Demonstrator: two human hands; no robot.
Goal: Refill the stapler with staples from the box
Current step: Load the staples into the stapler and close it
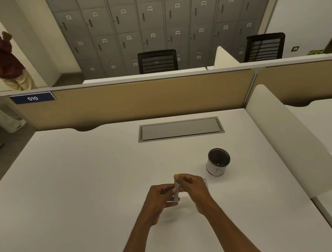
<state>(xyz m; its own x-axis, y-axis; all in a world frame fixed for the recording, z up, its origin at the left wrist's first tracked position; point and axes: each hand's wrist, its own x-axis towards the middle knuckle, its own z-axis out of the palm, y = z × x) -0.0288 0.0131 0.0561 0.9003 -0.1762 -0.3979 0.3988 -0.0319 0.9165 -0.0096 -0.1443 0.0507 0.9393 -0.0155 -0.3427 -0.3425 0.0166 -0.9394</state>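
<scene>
Above the white desk [88, 185] I hold a slim grey stapler [176, 193] with a yellow end [177, 175], standing nearly upright. My left hand [162, 197] grips its lower part between thumb and fingers. My right hand [191, 187] pinches the upper yellow end from the right. A small flat grey item [205, 182], perhaps the staple box, lies on the desk just behind my right hand and is mostly hidden by it. I cannot tell whether the stapler is open or whether staples are inside.
A white cylindrical cup [218, 162] with a dark inside stands on the desk, back right of my hands. A grey cable hatch [180, 129] sits further back. Beige and white partitions [134, 100] bound the desk at the back and right. A person stands far left.
</scene>
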